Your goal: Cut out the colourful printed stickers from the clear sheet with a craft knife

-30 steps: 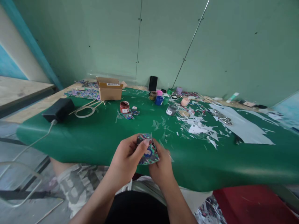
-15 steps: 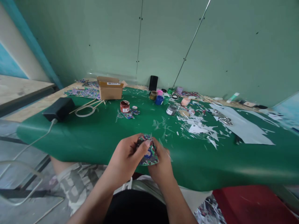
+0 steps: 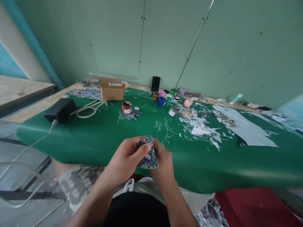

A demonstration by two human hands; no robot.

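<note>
Both hands are closed on the small patterned paper piece between them: my left hand pinches its top and my right hand grips its right side. Compared with one second ago, it sits slightly more to the left and looks narrower, so I judge my fingers keep shaping it.

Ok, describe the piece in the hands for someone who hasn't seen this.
Find the green table cover. At its near edge the left hand and right hand meet around a small multicoloured patterned piece. Similar scraps lie by the red jar, but only this one is held.
</note>
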